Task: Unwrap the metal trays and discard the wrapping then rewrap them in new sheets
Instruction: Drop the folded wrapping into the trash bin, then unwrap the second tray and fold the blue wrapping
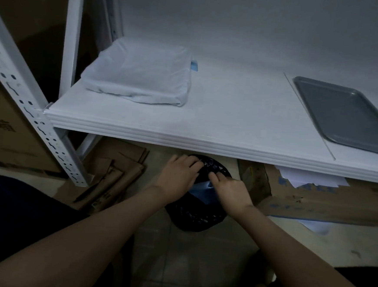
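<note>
Nothing really legible here: the dark printed characters on the big brown cardboard box [8, 129] are too blurry.

Storeroom: white slotted-steel shelving [34, 117], flattened cardboard boxes [113, 171] on tiled floor [185, 267].
</note>
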